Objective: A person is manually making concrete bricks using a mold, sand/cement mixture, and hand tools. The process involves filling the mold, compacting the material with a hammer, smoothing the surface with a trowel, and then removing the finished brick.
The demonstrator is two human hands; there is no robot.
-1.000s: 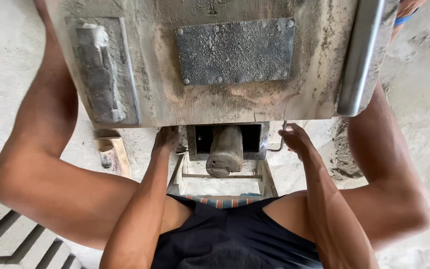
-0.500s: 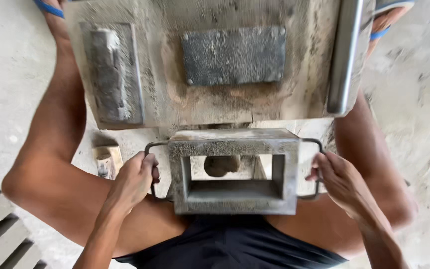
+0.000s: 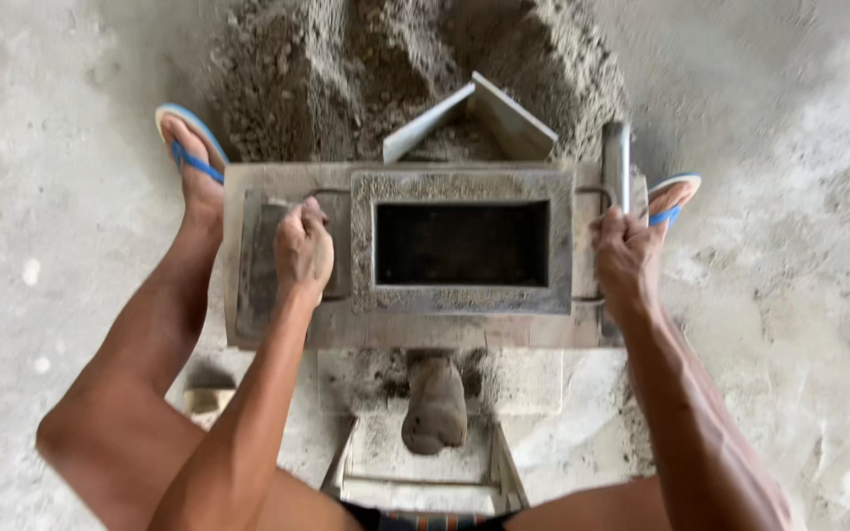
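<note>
A grey rectangular metal mould frame point(image 3: 461, 297), hollow and dark inside, lies flat on a dusty metal block-making stand point(image 3: 277, 329). My left hand point(image 3: 303, 248) is closed on the wire handle at the mould's left side. My right hand point(image 3: 623, 258) is closed on the handle at its right side, next to an upright metal bar point(image 3: 616, 162). A rounded, cement-caked lever end point(image 3: 434, 403) sticks out below the mould, between my knees.
A heap of grey sand mix point(image 3: 395, 74) lies beyond the stand with a metal scoop point(image 3: 469, 118) stuck in it. My feet in blue flip-flops point(image 3: 189, 147) rest at either side of the stand. Concrete floor all round; a small block point(image 3: 207, 398) lies by my left knee.
The mould came out from under the stand's plate and now lies flat on top, with both hands closed on its side handles. The view has tipped forward onto the sand heap.
</note>
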